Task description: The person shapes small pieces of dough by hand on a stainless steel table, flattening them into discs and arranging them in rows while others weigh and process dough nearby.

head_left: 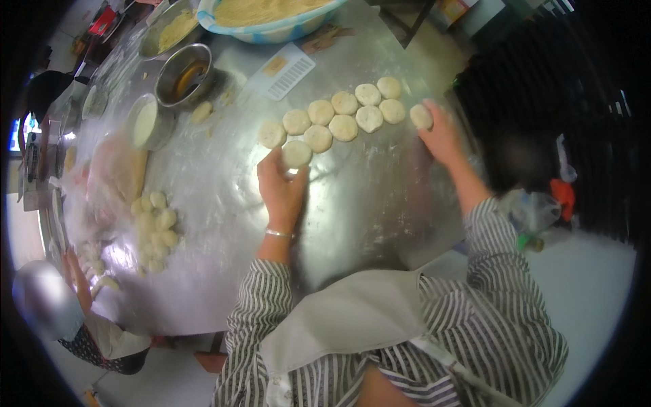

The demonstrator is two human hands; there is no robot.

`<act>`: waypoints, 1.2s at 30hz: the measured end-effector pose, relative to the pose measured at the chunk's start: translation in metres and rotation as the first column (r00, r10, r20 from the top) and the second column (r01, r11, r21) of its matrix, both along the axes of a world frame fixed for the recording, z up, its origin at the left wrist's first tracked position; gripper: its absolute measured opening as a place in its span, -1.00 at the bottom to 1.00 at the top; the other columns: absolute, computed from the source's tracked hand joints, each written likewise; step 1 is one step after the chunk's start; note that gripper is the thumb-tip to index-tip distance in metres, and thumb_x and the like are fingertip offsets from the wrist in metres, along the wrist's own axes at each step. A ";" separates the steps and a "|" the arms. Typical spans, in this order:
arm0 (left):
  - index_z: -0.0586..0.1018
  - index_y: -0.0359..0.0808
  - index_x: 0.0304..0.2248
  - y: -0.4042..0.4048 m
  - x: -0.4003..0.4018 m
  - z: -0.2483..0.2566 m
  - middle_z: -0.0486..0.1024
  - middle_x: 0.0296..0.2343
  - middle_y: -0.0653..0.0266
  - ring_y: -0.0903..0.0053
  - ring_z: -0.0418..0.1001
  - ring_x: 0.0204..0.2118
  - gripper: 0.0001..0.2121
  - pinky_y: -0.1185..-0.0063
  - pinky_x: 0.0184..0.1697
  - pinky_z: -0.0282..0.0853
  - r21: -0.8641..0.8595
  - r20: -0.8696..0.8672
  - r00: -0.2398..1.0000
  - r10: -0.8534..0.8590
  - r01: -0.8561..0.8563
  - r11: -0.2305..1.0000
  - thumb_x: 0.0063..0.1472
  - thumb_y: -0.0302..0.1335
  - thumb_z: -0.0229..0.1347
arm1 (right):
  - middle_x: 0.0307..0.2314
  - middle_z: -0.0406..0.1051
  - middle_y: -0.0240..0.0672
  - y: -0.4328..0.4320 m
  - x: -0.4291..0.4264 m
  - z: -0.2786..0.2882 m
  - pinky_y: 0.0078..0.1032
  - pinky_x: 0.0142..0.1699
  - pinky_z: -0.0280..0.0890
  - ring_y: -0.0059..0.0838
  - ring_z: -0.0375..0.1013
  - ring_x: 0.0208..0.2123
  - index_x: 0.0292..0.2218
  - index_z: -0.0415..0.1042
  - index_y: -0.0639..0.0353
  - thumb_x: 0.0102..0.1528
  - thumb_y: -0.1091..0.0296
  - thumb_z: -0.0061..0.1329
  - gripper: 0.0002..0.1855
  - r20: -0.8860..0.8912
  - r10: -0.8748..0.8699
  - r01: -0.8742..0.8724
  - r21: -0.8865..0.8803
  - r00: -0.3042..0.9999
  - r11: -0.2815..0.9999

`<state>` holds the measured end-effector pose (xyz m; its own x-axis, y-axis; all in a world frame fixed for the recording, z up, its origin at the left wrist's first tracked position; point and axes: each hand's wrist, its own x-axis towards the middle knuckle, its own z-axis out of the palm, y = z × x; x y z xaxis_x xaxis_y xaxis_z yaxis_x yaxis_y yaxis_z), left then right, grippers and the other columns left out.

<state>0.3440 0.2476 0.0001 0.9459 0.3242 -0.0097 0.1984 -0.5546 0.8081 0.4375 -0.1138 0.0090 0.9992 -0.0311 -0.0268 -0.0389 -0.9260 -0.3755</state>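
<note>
My left hand (281, 185) has its thumb and fingers around a flat round dough cake (296, 154) at the near left end of two rows. The cake lies on the metal tabletop (356, 193) or just above it; I cannot tell which. Out to the right, my right hand (441, 133) grips another dough cake (421, 117) between thumb and fingers, apart from the rows. Several pale, flattened dough cakes (343, 127) lie close together between my hands, some of them touching.
A steel bowl of brown liquid (173, 76), a bowl of white contents (160, 127) and a large basin of yellowish crumbs (285, 34) stand on the far side. Dough balls (157, 229) cluster at left. Another person's hand (76, 277) works beside further dough pieces.
</note>
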 end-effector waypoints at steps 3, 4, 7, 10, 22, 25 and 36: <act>0.43 -0.41 0.09 0.000 -0.004 -0.022 0.39 0.00 0.11 0.40 0.53 -0.05 -0.46 0.53 -0.08 0.58 -0.313 0.078 0.992 0.097 -0.067 0.947 0.12 -0.60 0.32 | 0.12 0.36 -0.13 0.012 0.021 -0.004 -0.18 0.25 0.23 0.04 0.27 0.18 0.24 0.27 -0.07 0.08 0.40 0.11 -0.30 -0.015 -0.007 0.008 0.071 1.000 0.997; 0.41 -0.44 0.10 0.000 -0.007 -0.022 0.39 0.03 0.11 0.43 0.51 0.01 -0.50 0.54 -0.03 0.58 -0.337 0.070 0.994 0.089 -0.060 0.940 0.17 -0.65 0.28 | 0.12 0.35 -0.12 0.013 0.026 -0.008 -0.18 0.25 0.23 0.04 0.28 0.17 0.24 0.27 -0.08 0.07 0.44 0.09 -0.30 -0.006 0.004 -0.003 0.094 1.000 0.996; 0.41 -0.43 0.10 -0.002 -0.003 -0.020 0.42 0.00 0.10 0.44 0.53 -0.02 -0.50 0.54 -0.06 0.59 -0.425 0.048 0.988 0.145 -0.111 0.898 0.19 -0.65 0.26 | 0.12 0.34 -0.09 0.007 0.036 -0.015 -0.19 0.25 0.23 0.03 0.29 0.16 0.25 0.27 -0.08 0.06 0.54 0.05 -0.27 0.007 0.066 -0.067 0.153 0.998 0.986; 0.39 -0.38 0.13 -0.005 0.001 -0.015 0.49 -0.05 0.11 0.48 0.57 -0.09 -0.51 0.57 -0.06 0.56 -0.573 -0.025 0.986 0.166 -0.150 0.806 0.22 -0.66 0.23 | 0.12 0.35 -0.06 0.001 0.040 -0.010 -0.26 0.23 0.25 -0.03 0.32 0.16 0.27 0.25 -0.07 0.05 0.60 0.01 -0.23 -0.005 0.104 -0.101 0.207 0.995 0.973; 0.33 -0.39 0.16 0.007 0.002 0.006 0.46 0.08 0.00 0.35 0.45 0.12 -0.51 0.48 0.10 0.45 -0.471 -0.066 0.996 0.055 -0.079 0.878 0.26 -0.59 0.14 | 0.20 0.31 0.00 -0.007 -0.002 -0.037 -0.35 0.29 0.21 -0.20 0.35 0.21 0.31 0.16 0.26 0.17 0.57 -0.10 -0.33 0.010 -0.138 0.118 0.464 0.990 0.878; 0.32 -0.39 0.17 0.017 -0.006 -0.010 0.46 0.07 0.02 0.36 0.45 0.11 -0.52 0.47 0.11 0.45 -0.469 -0.017 0.997 0.077 -0.076 0.880 0.28 -0.60 0.12 | 0.22 0.28 0.00 0.032 -0.034 -0.020 -0.28 0.34 0.14 -0.14 0.29 0.26 0.30 0.17 0.27 0.21 0.48 -0.05 -0.35 0.154 -0.086 0.051 0.220 0.984 0.974; 0.43 -0.36 0.08 0.081 -0.089 -0.029 0.59 -0.06 0.09 0.39 0.57 0.02 -0.63 0.50 0.01 0.54 -0.456 0.012 0.986 0.166 -0.143 0.878 0.30 -0.58 0.12 | 0.39 -0.02 -0.11 0.228 -0.091 -0.017 0.14 0.46 -0.25 -0.18 -0.10 0.45 0.34 0.11 0.26 0.19 -0.05 0.07 -0.12 0.032 0.579 -0.550 -0.273 0.815 0.789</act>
